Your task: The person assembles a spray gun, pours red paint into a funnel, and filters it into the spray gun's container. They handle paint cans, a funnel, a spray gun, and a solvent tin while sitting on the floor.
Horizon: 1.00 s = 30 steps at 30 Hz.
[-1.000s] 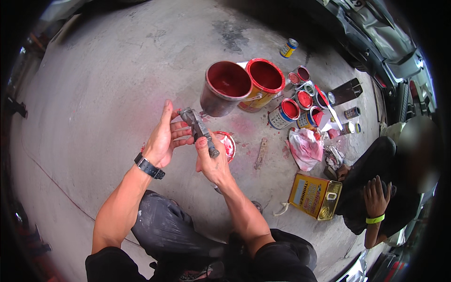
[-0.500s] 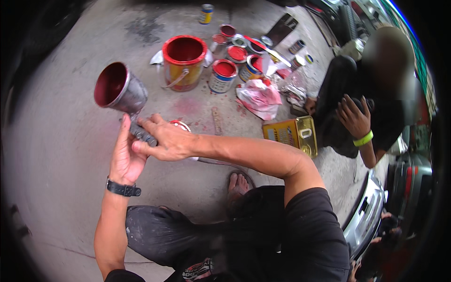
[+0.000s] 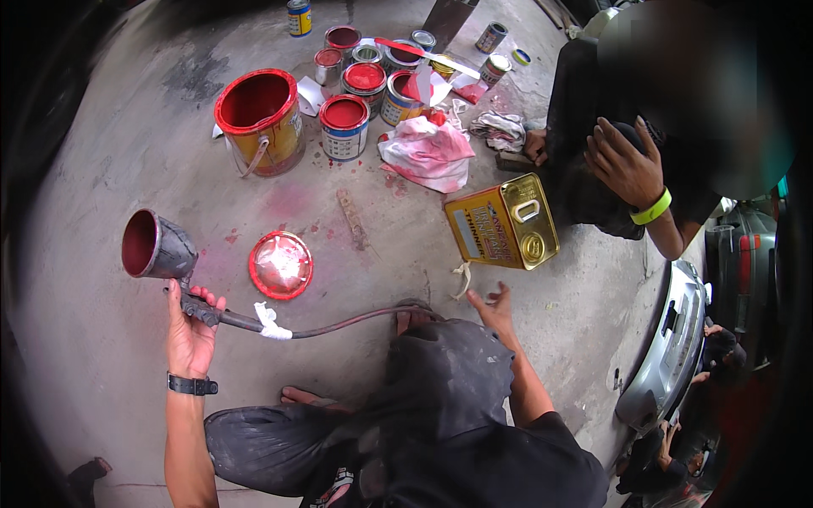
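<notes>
My left hand [image 3: 191, 345] is wrapped round the body of a spray gun [image 3: 203, 311]. The gun's metal cup [image 3: 174, 248], reddened inside, tilts to the left above the hand. From the gun's handle a dark hose [image 3: 347, 326] runs right, with a white cloth strip [image 3: 271, 323] tied round it. My right hand [image 3: 498, 315] is stretched out with fingers apart, just below a gold and yellow rectangular tin [image 3: 483, 229]. A pale limp strip [image 3: 462, 282] lies between that hand and the tin; whether they touch I cannot tell.
A red-rimmed round lid [image 3: 280, 265] lies on the concrete. Beyond stand a large paint bucket [image 3: 288, 140], several paint cans [image 3: 345, 140] and a red-stained rag [image 3: 428, 157]. A co-worker's hand [image 3: 627, 165] with a yellow-green wristband is at right, above a silver bumper [image 3: 665, 356].
My right hand has left the spray gun and swung right toward the gold tin. The left hand, still holding the gun, has moved lower and left. The view has shifted, uncovering the round lid.
</notes>
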Available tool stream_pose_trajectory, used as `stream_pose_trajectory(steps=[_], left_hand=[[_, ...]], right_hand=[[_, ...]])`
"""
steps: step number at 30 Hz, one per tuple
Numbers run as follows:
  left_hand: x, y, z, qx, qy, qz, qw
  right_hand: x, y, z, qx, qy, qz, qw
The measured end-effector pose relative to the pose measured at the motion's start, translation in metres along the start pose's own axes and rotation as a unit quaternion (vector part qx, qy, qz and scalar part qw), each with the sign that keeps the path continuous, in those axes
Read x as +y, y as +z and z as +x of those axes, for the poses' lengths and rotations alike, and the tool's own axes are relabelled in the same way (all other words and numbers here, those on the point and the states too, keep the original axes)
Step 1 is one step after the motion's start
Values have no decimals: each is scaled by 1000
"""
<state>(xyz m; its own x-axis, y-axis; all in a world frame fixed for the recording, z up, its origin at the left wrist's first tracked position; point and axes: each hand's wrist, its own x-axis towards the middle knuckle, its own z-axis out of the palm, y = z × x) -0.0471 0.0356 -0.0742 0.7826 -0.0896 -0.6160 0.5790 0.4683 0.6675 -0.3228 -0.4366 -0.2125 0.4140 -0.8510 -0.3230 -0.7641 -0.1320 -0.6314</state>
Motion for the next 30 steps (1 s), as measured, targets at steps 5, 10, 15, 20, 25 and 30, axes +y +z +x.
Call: stream_pose_trajectory(steps=[5, 10, 15, 20, 25, 30], left_hand=[[-15, 15, 7, 5, -25, 40, 999], [-25, 32, 4, -40, -42, 93, 994], [-28, 43, 1, -104, -55, 132, 984], [-30, 51, 1, -93, -74, 189, 975], [-31, 62, -6, -108, -85, 218, 966], [-29, 67, -9, -121, -77, 225, 964]], right_hand=[[-21, -7, 74, 16, -307, 131, 942], [-46, -19, 100, 25, -255, 199, 946], [-107, -19, 88, 121, -356, 67, 924], [-181, -37, 50, 58, -415, 64, 906], [-254, -66, 4, 65, -561, -40, 824], [-300, -76, -30, 54, -642, -87, 760]])
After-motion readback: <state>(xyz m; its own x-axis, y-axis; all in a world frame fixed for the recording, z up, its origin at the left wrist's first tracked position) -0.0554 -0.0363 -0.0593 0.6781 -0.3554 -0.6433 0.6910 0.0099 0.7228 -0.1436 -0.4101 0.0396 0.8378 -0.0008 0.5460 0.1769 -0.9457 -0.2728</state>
